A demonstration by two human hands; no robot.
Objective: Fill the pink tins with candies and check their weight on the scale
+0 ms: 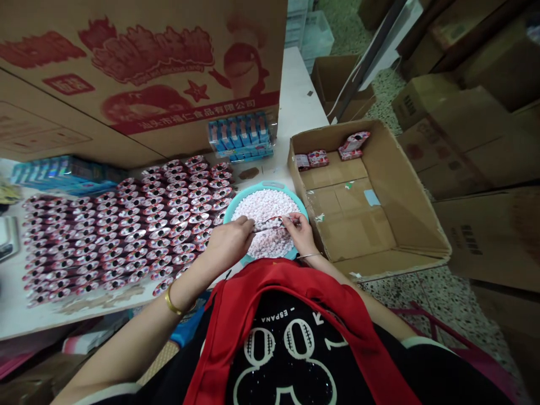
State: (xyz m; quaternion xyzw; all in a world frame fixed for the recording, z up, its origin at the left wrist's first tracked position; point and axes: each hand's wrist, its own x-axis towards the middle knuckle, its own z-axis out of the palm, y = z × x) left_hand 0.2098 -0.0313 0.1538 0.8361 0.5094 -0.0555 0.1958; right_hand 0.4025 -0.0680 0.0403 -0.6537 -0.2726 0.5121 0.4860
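Head view: both bare hands work over a turquoise basin (273, 184) of small whitish pellets (265, 201), which stands on the white tabletop (299, 84). Between the hands is a thin packet (270, 220), held crosswise above the pellets and seen as little more than a narrow strip with some red on it; whether its underside touches them cannot be told. The left hand (231, 239) has its grip pinching one end with bent fingers, and the right hand (301, 233) has its grip pinching the other end, thumb and forefinger close together. The step in hand looks like spreading or straightening the packet's edge, though its mouth is too small to make out. From this pose, the next move calls for light, even tension from both sides, so that the material neither slips nor tears, and for working within the basin's rim. To the left, upright packets (159, 224) stand in close rows, many showing a dark spot on top. Just right of the basin, an open carton (354, 225) holds a few small packs (317, 158); beyond, wrapped blue boxes (240, 132) stand before a large printed carton (169, 79).
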